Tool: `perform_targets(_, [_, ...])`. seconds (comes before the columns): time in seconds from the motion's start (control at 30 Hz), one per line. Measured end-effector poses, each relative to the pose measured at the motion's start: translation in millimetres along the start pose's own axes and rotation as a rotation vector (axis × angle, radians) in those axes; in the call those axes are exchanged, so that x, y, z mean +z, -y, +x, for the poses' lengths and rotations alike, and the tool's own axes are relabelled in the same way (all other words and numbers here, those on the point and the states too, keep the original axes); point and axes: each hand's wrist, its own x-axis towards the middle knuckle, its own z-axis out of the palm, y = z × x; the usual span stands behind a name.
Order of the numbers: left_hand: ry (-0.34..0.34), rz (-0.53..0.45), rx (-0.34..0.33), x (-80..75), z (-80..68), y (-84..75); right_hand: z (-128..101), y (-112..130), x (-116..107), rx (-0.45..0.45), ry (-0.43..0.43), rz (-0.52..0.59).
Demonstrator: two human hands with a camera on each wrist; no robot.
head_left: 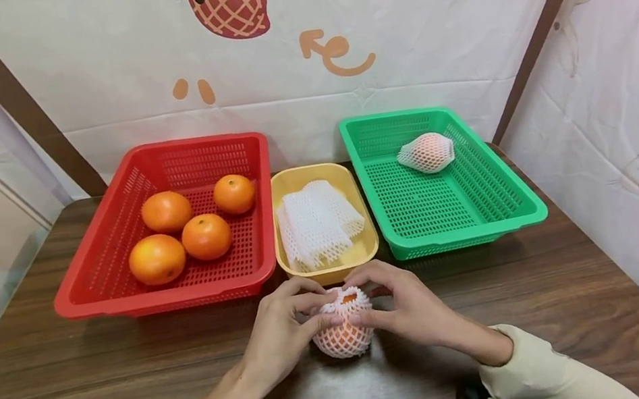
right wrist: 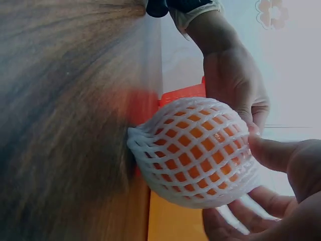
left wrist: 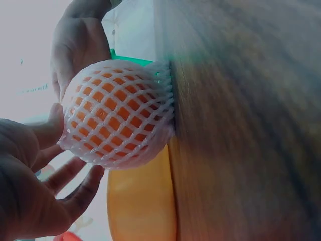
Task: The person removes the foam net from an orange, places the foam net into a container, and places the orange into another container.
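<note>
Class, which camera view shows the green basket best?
The head view: the whole green basket shows, holding one netted fruit. The left wrist view shows only a green sliver behind the netted orange; the right wrist view shows none of it.

An orange (head_left: 345, 335) wrapped in white foam netting (head_left: 340, 345) sits upright on the wooden tabletop (head_left: 74, 370), its bare top showing through the net's open mouth

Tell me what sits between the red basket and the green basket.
In the head view, a yellow tray of white foam nets sits between the red basket and green basket.
</note>
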Motion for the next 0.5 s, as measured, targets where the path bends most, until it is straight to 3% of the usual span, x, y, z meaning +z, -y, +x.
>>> perform_targets(0.27, [-0.046,-0.057,0.083,2.4,0.1,1.9,-0.3,3.4,1.6,-0.008,-0.123,-0.003])
perform_targets(0.33, [-0.038,-0.063,0.068,2.1,0.3,0.7,-0.2,4.8,1.5,-0.004,-0.153,-0.025])
perform_targets(0.5, [0.042,-0.029,-0.046,1.1,-0.3,-5.0,-1.3,5.3,4.2,0.006,-0.215,-0.052])
